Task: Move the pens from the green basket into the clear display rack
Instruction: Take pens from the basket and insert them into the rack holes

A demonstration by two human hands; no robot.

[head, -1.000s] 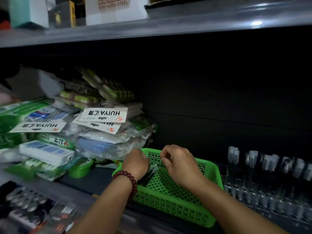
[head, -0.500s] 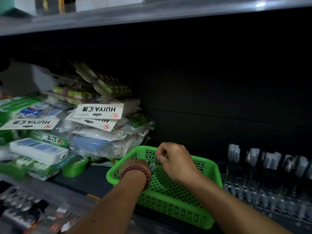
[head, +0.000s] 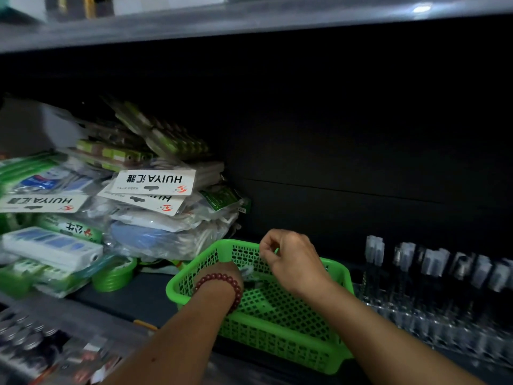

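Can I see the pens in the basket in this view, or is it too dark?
Head view: dim, back panel nearly black; glare on the upper shelf edge; green basket bright, its contents mostly hidden behind left hand and right hand; clear display rack smeared by blur.

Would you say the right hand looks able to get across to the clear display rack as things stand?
Probably yes: the right hand hovers over the green mesh plastic basket, and the clear display rack stands just right of that basket, with nothing visible between them.
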